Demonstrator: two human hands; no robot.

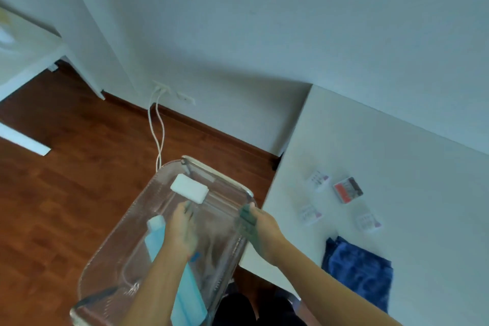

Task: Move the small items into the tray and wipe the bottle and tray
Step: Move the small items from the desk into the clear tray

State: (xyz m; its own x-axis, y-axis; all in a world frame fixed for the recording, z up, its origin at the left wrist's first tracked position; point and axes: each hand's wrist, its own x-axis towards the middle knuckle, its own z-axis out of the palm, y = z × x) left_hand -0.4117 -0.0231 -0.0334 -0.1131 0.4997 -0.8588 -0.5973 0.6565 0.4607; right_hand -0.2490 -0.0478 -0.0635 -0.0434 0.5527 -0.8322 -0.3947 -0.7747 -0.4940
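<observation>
A clear plastic tray (111, 254) with metal rim handles hangs over the wooden floor, left of the white table (397, 156). Inside it lie a light blue bottle (158, 241) on its side and a white rectangular block (189, 188). My right hand (260, 233) grips the tray's right edge at a dark grey handle. My left hand (182, 227) is inside the tray, just over the bottle, blurred, with its fingers curled. On the table lie three small white packets (318, 180) and a red and grey box (348, 189), with a folded blue cloth (357, 270) nearer to me.
White cables (157, 124) run from a wall socket down to the floor behind the tray. Another white table (23, 61) stands at the far left. The wall runs along the back of the right table.
</observation>
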